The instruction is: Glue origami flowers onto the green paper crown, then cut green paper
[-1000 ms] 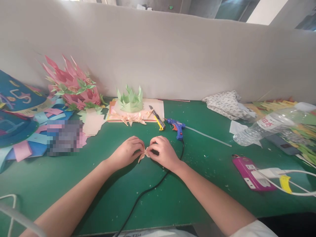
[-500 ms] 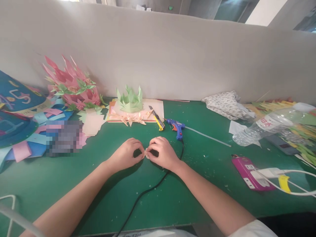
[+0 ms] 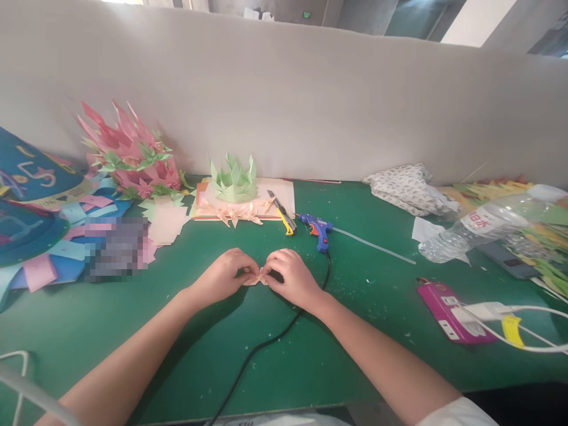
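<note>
The left hand and the right hand met at mid-table, fingers curled inward. Each pinched one side of a small peach fold. The fold sat low between the two sets of fingertips, over the green table; whether it touched the surface could not be told. Much of it was hidden by the fingers.

A black cord ran from behind the right hand toward the near edge. Just beyond the right hand lay a blue glue gun, its glue stick pointing right. A yellow knife lay just left of the gun.

Farther back, beyond the hands, a green paper crown stood on pale sheets, with peach paper shapes along their near edge. To the left stood a pink paper flower, with loose squares beside it.

To the right, a pink power strip carried a white plug. A clear bottle lay on its side, and a crumpled cloth rested near the grey partition that closed off the far side.
</note>
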A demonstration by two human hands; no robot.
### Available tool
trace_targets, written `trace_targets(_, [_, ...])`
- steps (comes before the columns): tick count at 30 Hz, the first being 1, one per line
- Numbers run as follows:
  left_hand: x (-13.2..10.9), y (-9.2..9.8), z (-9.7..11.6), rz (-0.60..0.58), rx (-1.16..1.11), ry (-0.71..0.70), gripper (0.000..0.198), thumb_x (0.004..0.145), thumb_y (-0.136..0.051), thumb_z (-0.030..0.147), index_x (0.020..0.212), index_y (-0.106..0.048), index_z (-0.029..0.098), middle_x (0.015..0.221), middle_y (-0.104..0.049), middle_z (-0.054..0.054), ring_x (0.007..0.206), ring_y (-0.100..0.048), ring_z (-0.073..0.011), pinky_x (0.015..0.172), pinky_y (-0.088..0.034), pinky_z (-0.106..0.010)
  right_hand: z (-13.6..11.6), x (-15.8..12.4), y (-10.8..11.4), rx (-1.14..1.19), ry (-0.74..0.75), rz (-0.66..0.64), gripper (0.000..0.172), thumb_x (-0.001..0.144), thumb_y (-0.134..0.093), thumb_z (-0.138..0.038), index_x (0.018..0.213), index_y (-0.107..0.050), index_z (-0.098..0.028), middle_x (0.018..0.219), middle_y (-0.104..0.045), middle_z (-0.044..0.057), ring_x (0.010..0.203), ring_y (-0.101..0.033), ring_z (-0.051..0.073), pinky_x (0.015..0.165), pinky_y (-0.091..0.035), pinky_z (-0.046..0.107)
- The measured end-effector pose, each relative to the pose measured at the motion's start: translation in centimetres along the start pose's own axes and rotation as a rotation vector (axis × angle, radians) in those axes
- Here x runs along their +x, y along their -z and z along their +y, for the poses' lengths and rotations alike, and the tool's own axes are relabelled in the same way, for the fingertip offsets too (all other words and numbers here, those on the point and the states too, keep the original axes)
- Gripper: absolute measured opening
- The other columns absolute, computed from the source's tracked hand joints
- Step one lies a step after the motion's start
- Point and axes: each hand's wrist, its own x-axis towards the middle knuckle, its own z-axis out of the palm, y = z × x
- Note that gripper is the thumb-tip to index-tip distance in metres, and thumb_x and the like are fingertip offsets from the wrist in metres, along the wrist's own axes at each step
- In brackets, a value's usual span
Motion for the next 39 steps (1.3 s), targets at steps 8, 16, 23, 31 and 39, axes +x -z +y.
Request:
trace_targets(8, [-0.3, -0.6, 0.5, 0.058, 0.214, -0.188, 0.01, 0.085, -0.037, 0.014, 0.086, -0.046, 0.019, 0.081, -0.055, -0.005, 0.074, -0.048, -0.0186, 0.072, -0.039, -0.032, -0.5, 0.2, 0.2, -0.041, 0.032, 0.023, 0.007, 0.078, -0.058, -0.018, 0.072, -0.056, -0.019, 0.079, -0.059, 0.001, 0.08, -0.051, 0.016, 0.076, -0.035, 0.032])
trace_targets(16, [-0.2, -2.1, 0.3, 0.079, 0.244, -0.143, 0.013, 0.084, -0.035, 0.013, 0.087, -0.046, 0.019, 0.081, -0.056, -0.004, 0.075, -0.049, -0.0179, 0.069, -0.041, -0.031, -0.1, 0.1, 0.1, -0.121, 0.066, -0.005, 0.01, 0.081, -0.056, -0.022, 0.072, -0.056, -0.017, 0.079, -0.058, 0.003, 0.08, -0.048, 0.017, 0.078, -0.034, 0.032])
trace_targets(23, [0.0, -2.4, 0.3, 0.155, 0.076, 0.042, 0.012, 0.084, -0.048, 0.032, 0.082, -0.051, 0.02, 0.076, -0.055, -0.002, 0.077, -0.051, -0.0183, 0.07, -0.043, -0.032, -0.2, 0.1, 0.2, -0.106, 0.043, 0.062, 0.01, 0.083, -0.057, -0.025, 0.076, -0.06, -0.018, 0.084, -0.059, 0.003, 0.085, -0.049, 0.018, 0.081, -0.036, 0.034])
trace_targets(31, [0.2, -2.5, 0.7, 0.217, -0.06, 0.067, 0.005, 0.08, -0.047, 0.022, 0.076, -0.047, 0.02, 0.075, -0.051, 0.0, 0.069, -0.05, -0.0138, 0.064, -0.042, -0.026, -0.2, 0.2, 0.3, -0.023, 0.058, 0.119, 0.012, 0.087, -0.05, -0.02, 0.083, -0.061, -0.019, 0.094, -0.06, 0.006, 0.091, -0.051, 0.02, 0.082, -0.041, 0.036])
trace_targets(39, [0.2, -2.7, 1.4, 0.244, -0.072, 0.123, 0.007, 0.076, -0.046, 0.015, 0.078, -0.048, 0.021, 0.074, -0.056, 0.001, 0.069, -0.052, -0.014, 0.067, -0.041, -0.026, -0.4, 0.1, 0.0, 0.059, 0.037, 0.155, 0.011, 0.086, -0.051, -0.02, 0.081, -0.062, -0.02, 0.093, -0.061, 0.006, 0.09, -0.053, 0.02, 0.081, -0.043, 0.037])
